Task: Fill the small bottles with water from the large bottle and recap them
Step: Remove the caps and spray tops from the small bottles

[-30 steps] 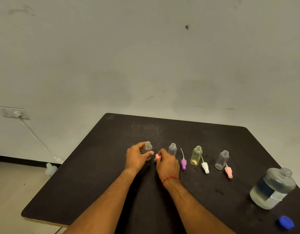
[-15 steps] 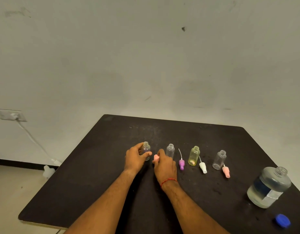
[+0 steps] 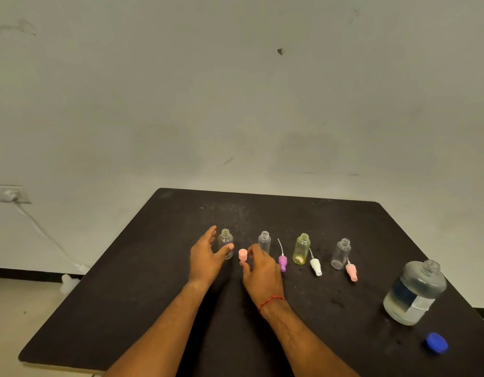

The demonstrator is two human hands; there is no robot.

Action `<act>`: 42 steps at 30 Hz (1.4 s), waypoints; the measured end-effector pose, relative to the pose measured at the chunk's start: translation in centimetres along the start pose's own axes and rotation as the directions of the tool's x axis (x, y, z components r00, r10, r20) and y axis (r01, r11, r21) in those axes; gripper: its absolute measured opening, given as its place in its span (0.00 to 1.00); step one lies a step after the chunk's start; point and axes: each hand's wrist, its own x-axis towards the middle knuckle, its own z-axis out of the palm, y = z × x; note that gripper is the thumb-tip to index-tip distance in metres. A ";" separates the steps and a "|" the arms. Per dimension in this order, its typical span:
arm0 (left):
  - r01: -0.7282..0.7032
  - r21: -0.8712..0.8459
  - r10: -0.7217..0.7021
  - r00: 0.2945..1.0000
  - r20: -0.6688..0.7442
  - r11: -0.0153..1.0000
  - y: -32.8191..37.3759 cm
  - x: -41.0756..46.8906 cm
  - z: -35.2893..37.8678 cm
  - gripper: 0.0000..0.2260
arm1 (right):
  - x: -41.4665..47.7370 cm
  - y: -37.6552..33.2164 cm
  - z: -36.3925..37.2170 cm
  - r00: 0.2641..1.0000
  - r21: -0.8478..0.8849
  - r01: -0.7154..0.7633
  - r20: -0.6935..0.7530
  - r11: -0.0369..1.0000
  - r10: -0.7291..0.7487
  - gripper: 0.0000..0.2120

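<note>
Several small uncapped bottles stand in a row on the black table (image 3: pixel 126 308). My left hand (image 3: pixel 204 258) is spread loosely around the leftmost clear bottle (image 3: pixel 226 240), thumb at its front. A pink cap (image 3: pixel 243 254) stands on the table just left of the fingertips of my right hand (image 3: pixel 262 270), which are apart from it. Further right are a clear bottle (image 3: pixel 264 239), a purple spray cap (image 3: pixel 282 262), a yellow-green bottle (image 3: pixel 301 248), a white spray cap (image 3: pixel 315 266), another clear bottle (image 3: pixel 341 253) and a pink spray cap (image 3: pixel 352 272). The large bottle (image 3: pixel 415 292), uncapped and partly full of water, stands at right, its blue cap (image 3: pixel 436 342) lying in front of it.
The table's near edge runs at the lower left and its right corner lies past the large bottle. A wall socket (image 3: pixel 9 194) with a white cable sits at far left, and a white object (image 3: pixel 68 282) lies on the floor below it.
My left hand's fingers have spread away from the leftmost bottle. The right hand has set the pink cap upright on the table and loosened its fingers off it.
</note>
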 end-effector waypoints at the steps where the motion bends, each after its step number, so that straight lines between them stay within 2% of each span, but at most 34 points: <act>1: -0.030 0.009 0.030 0.998 -0.050 1.000 0.1 -0.3 -0.1 0.30 | -0.2 0.1 -0.3 1.000 0.008 0.004 -0.019 1.000 -0.004 0.07; 4: -0.141 0.069 0.152 0.971 -0.184 0.988 0.9 -1.7 -0.3 0.21 | -0.6 0.4 -1.4 0.997 0.082 0.012 -0.074 0.997 -0.006 0.09; 7: -0.251 0.052 0.256 0.935 -0.244 0.967 2.2 -3.5 -0.1 0.13 | -0.9 1.1 -2.7 0.996 0.191 0.020 -0.091 0.981 -0.003 0.07; 10: -0.333 0.014 0.327 0.915 -0.238 0.943 3.3 -5.0 0.9 0.07 | -0.9 2.0 -4.2 0.990 0.268 0.016 -0.141 0.963 0.023 0.07; 14: -0.367 -0.030 0.356 0.916 -0.184 0.930 4.9 -6.6 2.8 0.02 | -1.2 3.5 -6.5 0.982 0.304 -0.026 -0.170 0.952 0.082 0.09; 20: -0.336 -0.086 0.330 0.941 -0.073 0.938 6.2 -8.1 5.9 0.03 | -1.8 5.5 -9.8 0.980 0.276 -0.036 -0.179 0.960 0.088 0.07; 23: -0.337 -0.050 0.337 0.941 -0.004 0.940 6.6 -8.6 7.0 0.03 | -2.0 6.7 -10.8 0.978 0.268 -0.043 -0.184 0.962 0.095 0.08; 33: -0.288 -0.124 0.303 0.946 0.119 0.950 9.3 -10.7 11.5 0.04 | -3.6 9.2 -14.7 0.968 0.252 -0.061 -0.221 0.966 0.119 0.09; 37: -0.239 -0.171 0.266 0.951 0.158 0.956 10.2 -11.2 13.3 0.06 | -4.3 9.9 -16.0 0.957 0.254 -0.040 -0.267 0.966 0.110 0.09; 42: -0.162 -0.107 0.183 0.957 0.226 0.981 10.0 -10.7 16.2 0.13 | -5.9 10.5 -18.1 0.907 0.284 -0.003 -0.404 0.959 0.122 0.06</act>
